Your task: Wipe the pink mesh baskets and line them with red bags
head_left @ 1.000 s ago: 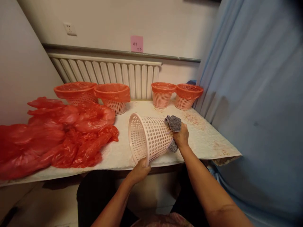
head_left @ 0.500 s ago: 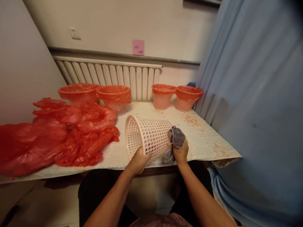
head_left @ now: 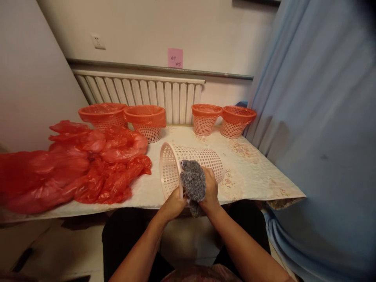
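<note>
A pale pink perforated wastebasket (head_left: 202, 154) lies on its side at the table's front edge, its mouth facing left. My left hand (head_left: 173, 204) is closed on the lower part of its rim, thumb outside. In my right hand (head_left: 210, 190) is a bunched grey fuzzy cloth (head_left: 194, 183), pressed against the basket's side close to the rim. The cloth hides part of the basket wall and some of my right fingers. Left of the basket lies a heap of red plastic bags (head_left: 102, 168).
Along the back stand baskets lined with red bags: two at left (head_left: 145, 121) and two at right (head_left: 204, 119). A radiator (head_left: 141, 90) is behind them. A blue curtain (head_left: 317, 137) hangs at the right, and a flowered cloth covers the table (head_left: 258, 172).
My right hand has slid the grey cloth leftwards along the basket's side, from near its base to near the rim. My left hand still grips the rim. The view has shifted slightly.
</note>
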### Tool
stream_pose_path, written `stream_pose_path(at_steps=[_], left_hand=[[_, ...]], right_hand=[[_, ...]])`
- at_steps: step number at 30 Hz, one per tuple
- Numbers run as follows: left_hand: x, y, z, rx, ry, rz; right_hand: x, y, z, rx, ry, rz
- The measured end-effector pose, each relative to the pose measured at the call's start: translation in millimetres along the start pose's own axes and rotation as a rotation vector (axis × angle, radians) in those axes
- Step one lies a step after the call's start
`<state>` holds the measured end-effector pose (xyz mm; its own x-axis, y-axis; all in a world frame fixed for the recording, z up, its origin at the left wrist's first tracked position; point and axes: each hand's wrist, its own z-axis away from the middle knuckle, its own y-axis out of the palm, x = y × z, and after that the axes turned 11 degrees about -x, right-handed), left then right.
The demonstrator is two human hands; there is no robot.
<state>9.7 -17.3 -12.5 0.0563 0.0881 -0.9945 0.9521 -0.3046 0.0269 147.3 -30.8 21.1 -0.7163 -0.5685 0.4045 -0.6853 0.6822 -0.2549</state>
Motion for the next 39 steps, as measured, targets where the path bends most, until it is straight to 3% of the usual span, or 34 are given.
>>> stream_pose_path(at_steps=[5,11,25,31,39], left_hand=[[0.5,-3.4,0.3,-0.044,0.008,-0.003],[5.8,-0.7,2.3,-0.158,0.038,0.025],[-20.0,7.4,16.4,-0.261,-0.037,0.275],[-9.7,4.3,15.7,-0.227,-0.038,0.361],[-5.7,-8.0,18.2,-0.228,-0.070,0.289]], right_hand=[[-38.3,1.1,-19.6,0.020,0.117,0.144],[-75.8,-2.4,-17.6,0.018,0.203,0.255],[-76.6,-1.6,-9.9,-0.027,0.208,0.259],[-74.4,-2.1,-8.9,-0.011,0.240,0.247],[-68.9,-4.9,-5.3,-0.004,0.232,0.165]])
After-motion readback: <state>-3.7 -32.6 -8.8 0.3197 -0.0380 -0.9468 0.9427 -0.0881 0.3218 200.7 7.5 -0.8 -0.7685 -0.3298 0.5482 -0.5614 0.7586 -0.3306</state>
